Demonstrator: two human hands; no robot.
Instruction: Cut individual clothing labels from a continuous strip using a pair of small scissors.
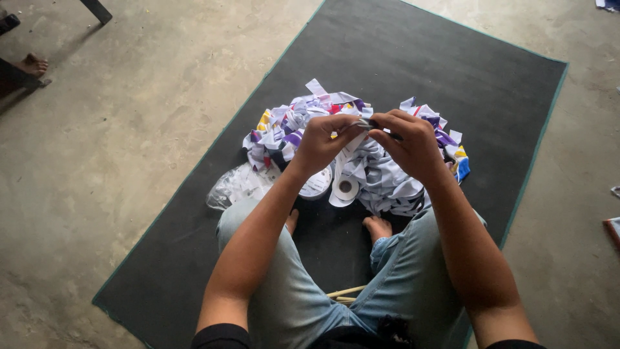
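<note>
I sit cross-legged in light jeans on a dark mat (400, 58). My left hand (323, 141) and my right hand (408, 143) meet above a heap of white paper strips (381, 174) printed in purple, yellow, red and blue. Both hands pinch one white strip (350, 150) that hangs down between them. A thin dark object pokes out from my right fingers; I cannot tell what it is. Two white tape rolls (345, 188) lie just under my hands, beside my feet.
A crumpled clear plastic bag (232, 187) lies left of the heap. The mat has a green edge and rests on bare concrete floor (116, 142). Another person's foot (32, 64) and dark furniture legs show at the top left. Pale sticks (345, 294) lie between my legs.
</note>
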